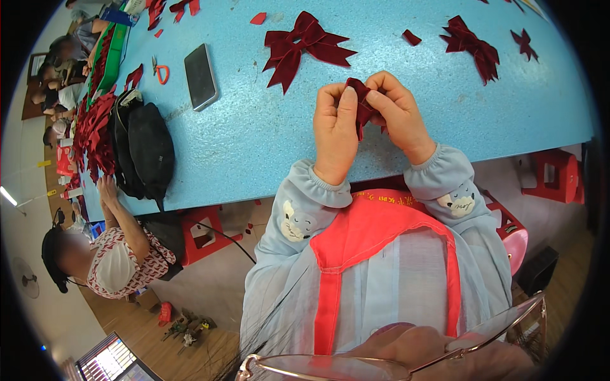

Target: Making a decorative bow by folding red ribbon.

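Between my two hands, just over the near edge of the blue table [254, 146], is a dark red velvet ribbon bow [363, 109], partly covered by my fingers. My left hand [337, 130] pinches its left side, thumb on top. On the other side my right hand [401, 117] grips it between thumb and bent fingers. A larger finished-looking velvet bow [298, 47] lies flat beyond my hands. Farther right rest another velvet bow [473, 47] and a small bow [525, 44]. A cut ribbon scrap [412, 38] lies between them.
Left of my hands lie a dark phone [202, 76], orange-handled scissors [161, 71] and a black bag [149, 146]. Beyond the bag are a heap of red ribbon pieces [94, 130] and a green tray [109, 60]. A co-worker [121, 254] sits at the left. Red stools [551, 178] stand by the table.
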`<state>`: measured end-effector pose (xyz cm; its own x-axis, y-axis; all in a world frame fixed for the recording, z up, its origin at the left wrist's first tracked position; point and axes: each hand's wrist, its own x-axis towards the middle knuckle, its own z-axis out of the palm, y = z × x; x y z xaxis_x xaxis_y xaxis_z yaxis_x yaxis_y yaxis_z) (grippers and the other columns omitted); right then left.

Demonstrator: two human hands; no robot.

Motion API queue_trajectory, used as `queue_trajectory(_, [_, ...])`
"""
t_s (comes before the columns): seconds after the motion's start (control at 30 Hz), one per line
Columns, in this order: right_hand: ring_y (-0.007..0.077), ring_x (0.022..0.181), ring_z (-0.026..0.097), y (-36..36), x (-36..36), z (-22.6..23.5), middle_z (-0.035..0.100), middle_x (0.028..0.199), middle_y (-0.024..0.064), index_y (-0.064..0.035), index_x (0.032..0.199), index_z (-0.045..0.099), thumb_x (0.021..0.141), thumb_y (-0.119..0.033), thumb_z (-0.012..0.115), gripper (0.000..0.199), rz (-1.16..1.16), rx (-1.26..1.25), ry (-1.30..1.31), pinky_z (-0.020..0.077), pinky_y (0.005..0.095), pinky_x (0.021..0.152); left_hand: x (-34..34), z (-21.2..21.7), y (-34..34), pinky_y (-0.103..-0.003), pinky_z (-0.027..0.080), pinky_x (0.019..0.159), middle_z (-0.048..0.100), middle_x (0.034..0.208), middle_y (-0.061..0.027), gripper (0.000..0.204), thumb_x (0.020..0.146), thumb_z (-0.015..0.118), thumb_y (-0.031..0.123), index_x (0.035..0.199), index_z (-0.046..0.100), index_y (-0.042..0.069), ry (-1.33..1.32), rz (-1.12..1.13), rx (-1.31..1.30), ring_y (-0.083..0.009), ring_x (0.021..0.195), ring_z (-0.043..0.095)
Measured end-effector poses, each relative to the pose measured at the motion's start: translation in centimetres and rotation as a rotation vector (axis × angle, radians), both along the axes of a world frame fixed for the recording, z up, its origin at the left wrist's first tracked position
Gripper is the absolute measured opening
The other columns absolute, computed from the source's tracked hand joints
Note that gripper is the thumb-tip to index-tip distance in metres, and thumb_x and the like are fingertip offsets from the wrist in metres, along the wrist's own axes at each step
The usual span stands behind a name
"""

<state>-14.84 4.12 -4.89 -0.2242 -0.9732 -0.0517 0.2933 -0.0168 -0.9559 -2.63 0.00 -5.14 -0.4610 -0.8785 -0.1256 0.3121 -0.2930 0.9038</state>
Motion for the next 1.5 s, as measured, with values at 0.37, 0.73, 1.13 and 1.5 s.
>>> queue_trajectory(0.37, [0.0018,0.062,0.040,-0.3,0.5,-0.7,0.047,0.074,-0.0051,-0.0061,0.090,0.049,0.088,-0.009,0.050,0.003,-0.103,-0.204,0.206,0.0345,0.0167,0.053,0.4,1.0,-0.2,-0.031,0.047,0.063,0.051,0.093,-0.0141,0.015,0.074,0.061,-0.001,0.088,0.056,0.000,-0.552,0.256,-0.987,-0.0252,0.079,0.055])
queue_trajectory(0.73, [0.0038,0.069,0.044,0.0,0.5,-1.1,0.048,0.080,-0.0026,-0.0037,0.092,0.048,0.085,-0.001,0.048,0.007,-0.119,-0.163,0.441,0.0387,0.0189,0.059,0.6,1.2,-0.3,-0.031,0.047,0.059,0.049,0.094,-0.0141,0.014,0.076,0.058,-0.002,0.088,0.052,0.000,-0.508,0.228,-1.001,-0.0260,0.077,0.054])
queue_trajectory(1.13, [0.0059,0.067,0.049,-0.1,0.5,-1.4,0.053,0.080,0.0024,-0.0025,0.096,0.049,0.084,0.000,0.050,0.012,-0.176,-0.215,0.523,0.0424,0.0204,0.057,0.5,0.9,-0.5,-0.033,0.045,0.068,0.046,0.095,-0.0155,0.014,0.079,0.055,-0.002,0.092,0.050,-0.001,-0.438,0.167,-1.100,-0.0283,0.082,0.050])
queue_trajectory(1.5, [0.0171,0.075,0.056,-0.7,0.5,-0.4,0.056,0.082,0.0072,-0.0022,0.102,0.053,0.081,0.004,0.050,0.023,-0.245,-0.409,0.784,0.0457,0.0253,0.067,0.7,0.5,-0.8,-0.032,0.044,0.069,0.046,0.096,-0.0152,0.012,0.081,0.053,-0.003,0.092,0.049,-0.001,-0.406,0.081,-1.055,-0.0276,0.083,0.049])
